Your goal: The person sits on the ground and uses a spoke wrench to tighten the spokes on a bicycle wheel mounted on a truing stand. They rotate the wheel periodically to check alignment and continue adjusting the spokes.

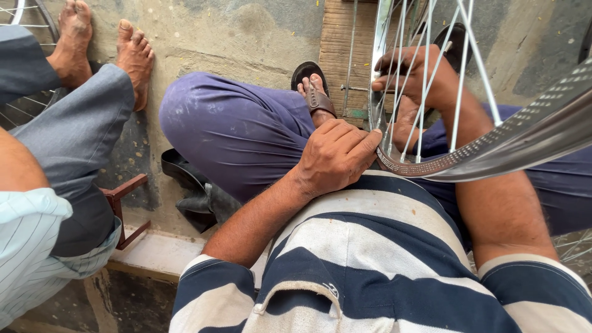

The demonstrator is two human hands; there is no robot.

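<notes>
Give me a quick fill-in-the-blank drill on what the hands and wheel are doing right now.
1. The left hand grips the wheel's metal ____.
2. The right hand reaches in among the thin silver ____.
3. The person's shirt has navy and white ____.
4. Beside the person's left leg, a second person's feet are ____.

Missing words: rim; spokes; stripes; bare

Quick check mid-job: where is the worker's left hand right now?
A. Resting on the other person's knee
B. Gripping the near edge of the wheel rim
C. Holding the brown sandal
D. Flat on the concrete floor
B: the left hand is closed over the near edge of the metal wheel rim, while the right hand reaches in among the spokes.
</notes>
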